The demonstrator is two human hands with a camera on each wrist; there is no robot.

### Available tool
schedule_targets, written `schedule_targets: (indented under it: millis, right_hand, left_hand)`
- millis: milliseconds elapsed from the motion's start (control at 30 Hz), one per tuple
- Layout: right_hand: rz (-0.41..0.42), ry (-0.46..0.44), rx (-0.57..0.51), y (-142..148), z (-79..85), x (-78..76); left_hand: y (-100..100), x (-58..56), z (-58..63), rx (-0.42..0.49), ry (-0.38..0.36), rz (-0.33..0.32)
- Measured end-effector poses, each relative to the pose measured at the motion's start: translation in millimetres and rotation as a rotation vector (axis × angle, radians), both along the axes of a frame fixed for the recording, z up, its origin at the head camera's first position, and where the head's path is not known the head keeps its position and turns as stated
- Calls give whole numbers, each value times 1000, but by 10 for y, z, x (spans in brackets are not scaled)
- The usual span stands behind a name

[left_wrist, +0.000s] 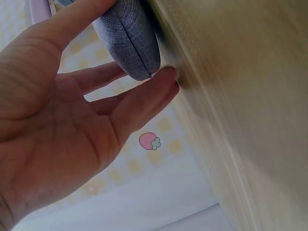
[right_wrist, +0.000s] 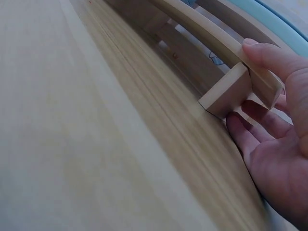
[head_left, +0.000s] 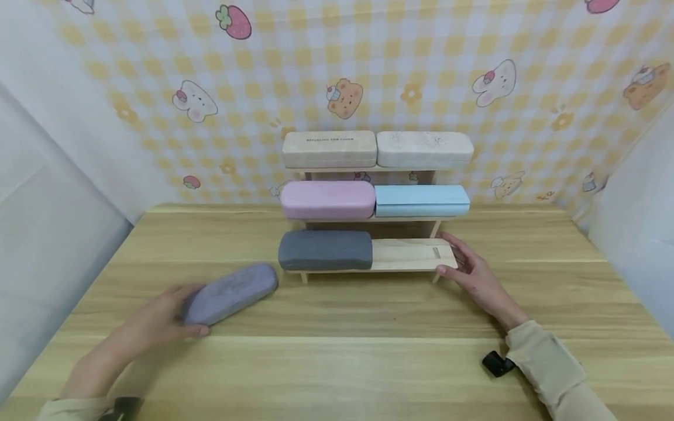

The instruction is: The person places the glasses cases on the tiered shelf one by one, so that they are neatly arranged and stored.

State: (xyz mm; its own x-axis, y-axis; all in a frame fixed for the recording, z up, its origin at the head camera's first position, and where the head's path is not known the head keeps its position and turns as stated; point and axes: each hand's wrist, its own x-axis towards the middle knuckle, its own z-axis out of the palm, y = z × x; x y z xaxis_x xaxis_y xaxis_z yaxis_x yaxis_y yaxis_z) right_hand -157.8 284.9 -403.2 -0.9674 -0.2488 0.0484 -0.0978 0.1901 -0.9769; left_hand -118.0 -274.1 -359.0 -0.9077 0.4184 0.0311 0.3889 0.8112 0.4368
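At the left of the head view, my left hand (head_left: 158, 318) grips the near end of a greyish-purple glasses case (head_left: 231, 294), thumb on one side and fingers on the other. The case lies slanted, low at the tabletop; in the left wrist view its fabric end and dark seam (left_wrist: 130, 36) show. My right hand (head_left: 481, 283) holds the right end of the bottom step of a wooden tiered rack (head_left: 405, 255), thumb at the front edge and fingers behind. A dark grey glasses case (head_left: 325, 250) sits on the left half of that step, bare wood beside it.
On the middle step stand a pink case (head_left: 327, 199) and a light blue case (head_left: 422, 200). The top step bears a beige case (head_left: 329, 149) and a white case (head_left: 425, 149). A checked cloth (head_left: 274, 64) hangs behind the wooden table (head_left: 337, 374).
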Motion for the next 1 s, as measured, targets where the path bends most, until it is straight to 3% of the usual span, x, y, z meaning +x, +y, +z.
schedule_targets:
  millis: [133, 400, 567, 767, 1000]
  right_hand:
    - [8, -11, -31, 69, 8, 7]
    - [52, -41, -146, 88, 24, 18]
    - [62, -54, -137, 96, 16, 11]
    - [115, -104, -208, 140, -2, 5]
    - [144, -112, -228, 158, -8, 4]
  left_hand:
    - [23, -12, 15, -30, 2, 4]
    - [3, 5, 62, -1, -87, 37]
    - [2, 11, 40, -24, -59, 63]
    - [52, 0, -3, -65, -25, 73]
    - [40, 2, 5, 3, -3, 24]
